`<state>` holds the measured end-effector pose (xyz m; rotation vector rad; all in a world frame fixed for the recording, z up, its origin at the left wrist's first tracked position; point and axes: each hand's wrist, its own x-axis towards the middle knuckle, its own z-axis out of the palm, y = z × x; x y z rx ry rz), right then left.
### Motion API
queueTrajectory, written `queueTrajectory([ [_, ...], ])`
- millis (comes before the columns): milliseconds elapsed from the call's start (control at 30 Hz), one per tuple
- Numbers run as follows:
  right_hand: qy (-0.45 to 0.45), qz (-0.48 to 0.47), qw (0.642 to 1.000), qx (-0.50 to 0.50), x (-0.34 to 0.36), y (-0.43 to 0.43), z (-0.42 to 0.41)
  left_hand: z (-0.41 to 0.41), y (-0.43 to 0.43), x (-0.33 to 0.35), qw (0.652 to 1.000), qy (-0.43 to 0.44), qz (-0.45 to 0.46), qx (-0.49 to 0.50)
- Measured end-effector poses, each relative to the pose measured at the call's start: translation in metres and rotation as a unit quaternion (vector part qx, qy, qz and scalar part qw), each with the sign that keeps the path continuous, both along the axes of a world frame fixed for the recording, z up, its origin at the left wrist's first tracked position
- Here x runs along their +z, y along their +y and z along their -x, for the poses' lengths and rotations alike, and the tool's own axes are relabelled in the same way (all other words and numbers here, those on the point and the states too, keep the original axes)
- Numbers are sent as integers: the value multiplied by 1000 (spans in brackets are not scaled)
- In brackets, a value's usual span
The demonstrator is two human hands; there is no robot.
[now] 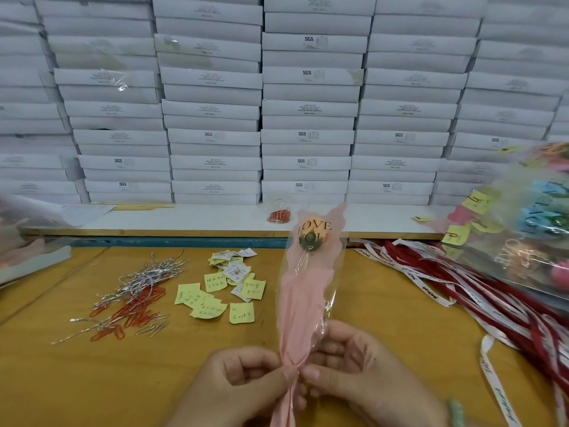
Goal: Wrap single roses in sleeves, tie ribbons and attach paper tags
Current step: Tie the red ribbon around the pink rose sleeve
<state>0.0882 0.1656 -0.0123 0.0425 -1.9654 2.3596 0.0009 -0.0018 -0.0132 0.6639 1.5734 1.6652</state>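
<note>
Below the left hand (243, 377), the pink sleeve (300, 303) runs off the bottom edge. Writing on the yellow tags (242, 312) beyond that hand is too small to read.

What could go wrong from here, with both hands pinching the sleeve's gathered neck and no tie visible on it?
1. The left hand and right hand both pinch the sleeve. Freeing one to reach the twist ties, lying apart on the table, may loosen the gather.
2. The ties are tangled with paper clips, so a one-handed pull could drag several.
3. The rose stands high above the grip and could tilt.
</note>
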Motion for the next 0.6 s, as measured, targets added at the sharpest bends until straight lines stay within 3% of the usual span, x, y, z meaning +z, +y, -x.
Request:
queueTrajectory([
  [333, -29, -47, 997, -46, 5, -3, -2, -2, 3, -5, 998, 1, 6, 69],
  [600, -68, -85, 993, -52, 5, -1, 0, -1, 2, -7, 999, -19, -18, 47],
])
